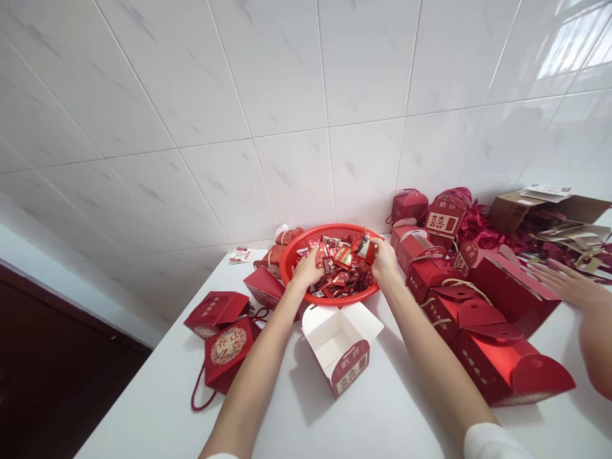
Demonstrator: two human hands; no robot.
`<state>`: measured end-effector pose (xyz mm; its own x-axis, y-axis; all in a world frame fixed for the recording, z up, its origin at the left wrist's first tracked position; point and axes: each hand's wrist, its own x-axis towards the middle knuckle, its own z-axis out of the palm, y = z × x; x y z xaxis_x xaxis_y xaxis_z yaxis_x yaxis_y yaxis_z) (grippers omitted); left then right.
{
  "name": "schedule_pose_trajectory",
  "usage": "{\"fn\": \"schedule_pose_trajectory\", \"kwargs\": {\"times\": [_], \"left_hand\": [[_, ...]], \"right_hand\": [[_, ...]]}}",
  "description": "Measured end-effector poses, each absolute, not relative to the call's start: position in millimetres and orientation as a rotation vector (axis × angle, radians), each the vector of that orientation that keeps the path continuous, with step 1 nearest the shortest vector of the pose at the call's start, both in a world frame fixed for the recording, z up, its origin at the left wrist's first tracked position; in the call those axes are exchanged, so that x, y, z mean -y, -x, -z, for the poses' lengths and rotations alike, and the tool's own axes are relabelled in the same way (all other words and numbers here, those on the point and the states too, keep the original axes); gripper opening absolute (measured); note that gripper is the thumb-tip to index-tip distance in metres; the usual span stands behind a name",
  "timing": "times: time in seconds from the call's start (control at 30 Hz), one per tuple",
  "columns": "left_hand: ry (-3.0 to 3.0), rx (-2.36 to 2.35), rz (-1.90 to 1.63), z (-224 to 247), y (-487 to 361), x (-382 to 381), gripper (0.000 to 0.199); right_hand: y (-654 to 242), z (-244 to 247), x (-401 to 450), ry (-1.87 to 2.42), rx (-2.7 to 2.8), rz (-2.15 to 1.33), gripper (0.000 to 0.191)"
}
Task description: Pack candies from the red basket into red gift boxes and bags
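Note:
My left hand (308, 271) reaches into a red plastic basket (287, 274) filled with wrapped candies (342, 279). Its fingers are bent among the wrappers, and what they grip is hidden. On the basket's right side, my right hand (384, 258) is closed on a red and dark candy packet (366, 248). Between my forearms, just in front of the basket, stands a small gift box (351, 370) with its top open. Its white inside shows no contents, and its front is red with gold and white print.
Closed red boxes (232, 350) sit left, beside my left arm. Several red boxes (507, 357) line the right, near another person's hand (567, 280). Behind them are a cardboard box (514, 213) and dark red ribbons (478, 229). A tiled wall (291, 172) bounds the white table (157, 408).

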<state>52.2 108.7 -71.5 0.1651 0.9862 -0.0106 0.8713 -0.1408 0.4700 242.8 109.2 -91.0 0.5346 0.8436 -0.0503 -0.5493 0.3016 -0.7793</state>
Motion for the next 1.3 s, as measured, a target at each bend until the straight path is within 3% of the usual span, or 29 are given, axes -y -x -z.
{"fn": "schedule_pose_trajectory", "kwargs": {"times": [0.1, 0.17, 0.27, 0.37, 0.53, 0.6, 0.87, 1.2, 1.3], "left_hand": [[-2.188, -1.756, -0.427, 67.5, -55.7, -102.6, 0.029], [-2.231, -1.497, -0.289, 66.9, -57.6, -100.0, 0.018], [-2.228, -1.269, -0.010, 69.4, -58.5, -99.9, 0.028], [-2.288, -1.384, 0.054, 72.5, -58.0, -102.2, 0.043], [-2.316, -1.401, 0.124, 73.3, -59.5, -102.5, 0.017], [-2.329, -1.405, 0.123, 73.4, -60.4, -102.7, 0.018], [-2.329, -1.473, 0.020, 74.4, -60.5, -106.9, 0.022], [-2.276, -1.600, -0.288, 72.4, -63.4, -109.3, 0.036], [-2.174, -1.725, -0.470, 70.9, -61.6, -109.8, 0.031]], "right_hand": [[-241.1, 87.8, -106.5, 0.840, 0.398, -0.938, 0.015], [-240.6, 86.8, -105.1, 0.844, 0.408, -0.929, 0.015], [-240.6, 87.3, -104.4, 0.846, 0.441, -0.926, 0.016], [-241.0, 89.3, -105.5, 0.847, 0.468, -0.931, 0.016], [-240.7, 91.0, -106.2, 0.860, 0.469, -0.946, 0.016], [-240.1, 89.5, -104.5, 0.859, 0.469, -0.961, 0.016], [-237.5, 78.1, -96.6, 0.849, 0.468, -0.999, 0.013], [-240.0, 78.1, -97.6, 0.859, 0.445, -1.023, 0.013], [-240.6, 79.3, -98.4, 0.857, 0.449, -1.027, 0.012]]}}
